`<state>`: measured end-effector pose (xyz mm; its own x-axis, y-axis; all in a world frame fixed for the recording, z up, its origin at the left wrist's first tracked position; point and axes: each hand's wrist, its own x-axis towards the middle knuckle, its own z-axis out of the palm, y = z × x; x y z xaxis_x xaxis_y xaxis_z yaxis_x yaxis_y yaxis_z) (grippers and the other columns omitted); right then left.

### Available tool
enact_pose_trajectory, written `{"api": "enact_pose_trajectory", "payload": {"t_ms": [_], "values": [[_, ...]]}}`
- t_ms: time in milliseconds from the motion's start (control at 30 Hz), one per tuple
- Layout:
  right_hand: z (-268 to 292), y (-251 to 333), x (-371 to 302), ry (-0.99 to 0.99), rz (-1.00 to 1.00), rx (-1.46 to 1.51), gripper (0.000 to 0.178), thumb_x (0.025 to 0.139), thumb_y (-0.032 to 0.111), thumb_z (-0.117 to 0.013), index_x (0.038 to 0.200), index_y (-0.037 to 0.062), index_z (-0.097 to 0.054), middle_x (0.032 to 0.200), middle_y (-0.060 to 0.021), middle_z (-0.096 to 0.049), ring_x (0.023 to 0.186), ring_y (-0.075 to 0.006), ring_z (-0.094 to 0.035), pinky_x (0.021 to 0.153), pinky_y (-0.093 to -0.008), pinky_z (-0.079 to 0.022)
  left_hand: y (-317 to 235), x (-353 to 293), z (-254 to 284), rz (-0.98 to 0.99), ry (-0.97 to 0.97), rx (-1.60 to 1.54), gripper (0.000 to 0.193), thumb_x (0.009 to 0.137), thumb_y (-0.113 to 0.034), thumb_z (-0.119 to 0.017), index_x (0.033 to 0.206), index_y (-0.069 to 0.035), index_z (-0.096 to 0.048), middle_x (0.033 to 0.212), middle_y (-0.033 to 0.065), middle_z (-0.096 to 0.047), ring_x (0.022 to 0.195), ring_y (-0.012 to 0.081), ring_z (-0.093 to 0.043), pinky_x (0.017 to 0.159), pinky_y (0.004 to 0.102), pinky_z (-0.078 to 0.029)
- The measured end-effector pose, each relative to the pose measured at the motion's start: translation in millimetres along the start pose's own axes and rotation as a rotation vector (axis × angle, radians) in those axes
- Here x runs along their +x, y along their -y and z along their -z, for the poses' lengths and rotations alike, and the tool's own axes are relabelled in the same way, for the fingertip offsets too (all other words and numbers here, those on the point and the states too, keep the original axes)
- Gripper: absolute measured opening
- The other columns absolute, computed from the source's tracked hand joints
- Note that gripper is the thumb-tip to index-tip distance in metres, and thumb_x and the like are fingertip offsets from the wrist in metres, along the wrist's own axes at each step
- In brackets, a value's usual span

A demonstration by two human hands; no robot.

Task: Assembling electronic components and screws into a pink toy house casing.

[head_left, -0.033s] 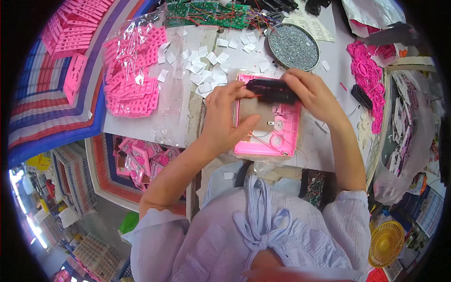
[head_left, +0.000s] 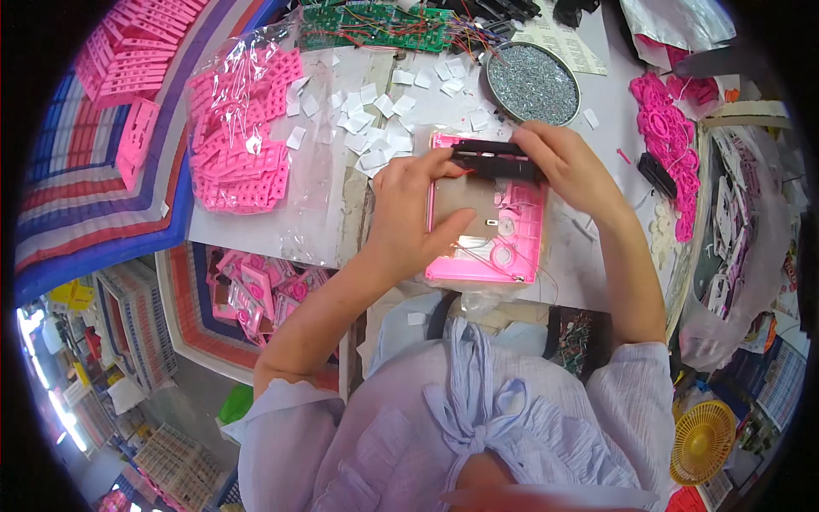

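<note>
Over the far end of a pink case (head_left: 479, 275) on the white table (head_left: 260, 235), a black part (head_left: 503, 167) lies crosswise between the two hands. The right hand (head_left: 573, 171) pinches its right end, the fingers bent over the top. The left hand (head_left: 405, 198) has its thumb spread well away from its fingers; the fingertips meet the part's left end, and whether they grip it I cannot tell. That thumb points across a tan panel (head_left: 469, 203) inside the case, and whether it touches is unclear too. The case sits open side up near the person's body, with a pink ring (head_left: 502, 256) at its lower right and thin wires (head_left: 553, 277) trailing over the right rim. Beyond the right hand stands a round bowl (head_left: 488, 87) full of small metal pieces (head_left: 533, 81). White squares (head_left: 368, 132) are scattered to the left of it, some near the left hand. Farther left, a clear bag (head_left: 247, 128) holds pink pieces, and green circuit boards (head_left: 375, 27) with coloured wires lie at the far edge. Well to the right of the case, a small black piece (head_left: 656, 175) rests beside a heap of pink parts (head_left: 661, 128).
</note>
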<state>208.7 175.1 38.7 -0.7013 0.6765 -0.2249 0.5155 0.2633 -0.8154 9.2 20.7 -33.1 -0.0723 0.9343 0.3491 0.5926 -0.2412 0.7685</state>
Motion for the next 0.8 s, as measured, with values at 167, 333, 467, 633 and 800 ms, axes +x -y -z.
{"api": "enact_pose_trajectory", "payload": {"t_ms": [167, 333, 467, 633, 800], "values": [[-2.7, 23.2, 6.4, -0.275, -0.108, -0.58, 0.026, 0.097, 0.028, -0.063, 0.104, 0.0027, -0.063, 0.083, -0.0158, -0.066, 0.076, -0.0345, -0.062, 0.072, -0.0433, -0.051, -13.6, 7.2, 0.6, -0.093, 0.057, 0.318, 0.068, 0.08, -0.034, -0.076, 0.137, -0.003, -0.056, 0.118, 0.0078, -0.06, 0.109, 0.0275, -0.051, 0.098, 0.0451, -0.032], [-2.5, -4.4, -4.6, -0.191, 0.559, -0.503, 0.031, 0.08, 0.016, -0.075, 0.105, 0.0048, -0.061, 0.104, -0.0113, -0.064, 0.096, -0.0328, -0.059, 0.081, -0.0414, -0.052, -18.8, 6.9, 1.6, -0.08, 0.079, 0.351, 0.065, 0.078, -0.034, -0.076, 0.134, -0.004, -0.06, 0.118, 0.0076, -0.058, 0.109, 0.0274, -0.051, 0.097, 0.0452, -0.032], [-26.7, -23.5, -11.7, -0.361, 0.63, -0.576, 0.04, 0.072, 0.008, -0.077, 0.11, 0.0057, -0.064, 0.109, -0.0088, -0.066, 0.1, -0.0301, -0.06, 0.083, -0.0407, -0.052, -31.6, 10.5, 3.2, -0.041, 0.071, 0.4, 0.068, 0.074, -0.026, -0.078, 0.136, -0.005, -0.059, 0.123, 0.0094, -0.057, 0.108, 0.0293, -0.053, 0.095, 0.0452, -0.036], [-20.3, -11.3, -21.6, -0.279, 0.489, -0.639, 0.042, 0.071, 0.005, -0.079, 0.11, 0.0037, -0.066, 0.117, -0.0088, -0.068, 0.101, -0.0297, -0.063, 0.084, -0.0423, -0.053, -39.2, 17.9, 4.4, -0.117, 0.107, 0.553, 0.062, 0.074, -0.025, -0.078, 0.131, -0.006, -0.063, 0.127, 0.009, -0.056, 0.112, 0.028, -0.053, 0.097, 0.0458, -0.035], [36.8, 26.3, -39.0, -0.568, 0.823, -0.373, 0.047, 0.079, 0.003, -0.079, 0.121, -0.0005, -0.06, 0.117, -0.0143, -0.067, 0.098, -0.0286, -0.065, 0.085, -0.0397, -0.053, -23.5, 60.5, 27.1, -0.064, 0.266, 0.364, 0.037, 0.077, -0.029, -0.077, 0.109, -0.009, -0.071, 0.111, 0.0058, -0.065, 0.102, 0.0258, -0.061, 0.09, 0.0445, -0.044]]}}
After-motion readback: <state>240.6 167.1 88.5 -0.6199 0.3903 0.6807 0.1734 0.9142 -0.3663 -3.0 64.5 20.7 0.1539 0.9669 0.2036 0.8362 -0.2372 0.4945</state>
